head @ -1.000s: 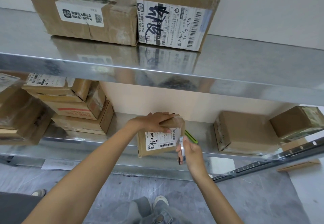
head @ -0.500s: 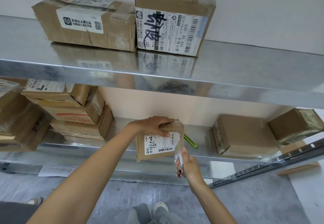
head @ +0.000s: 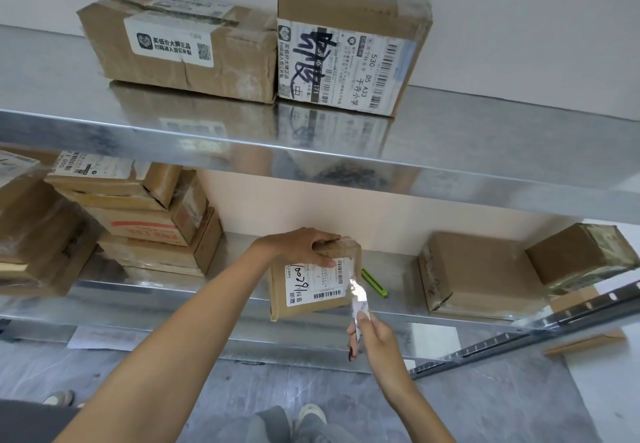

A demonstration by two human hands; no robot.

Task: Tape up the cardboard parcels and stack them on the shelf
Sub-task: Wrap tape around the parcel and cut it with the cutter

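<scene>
Parcel: the small cardboard parcel (head: 304,304) is upright at the front edge of the lower shelf (head: 166,298), with its white label toward the camera. I cannot tell if its bottom rests on the metal or hangs just over it.
Left grip: the left grip (head: 294,246) is closed over the top edge of the parcel, fingers curled down onto the label side, and it steadies the parcel.
Right grip: the right grip (head: 375,335) pinches a shiny tape strip (head: 358,295) which runs from the right side of the parcel down to the fingers.
Step in hand: probably the taping of the right side; the stacking is not yet done.
Handling: the parcel looks light, because one hand on top controls it. The cardboard looks stiff but creased at the corners, and the taped faces may be slippery.
Where to hold: best by two opposite bare cardboard faces, not by the loose tape.
Nearby: a green tool (head: 374,283) lies on the shelf just behind the parcel. A stack of parcels (head: 149,220) stands to the left and a plain box (head: 478,272) to the right.
</scene>
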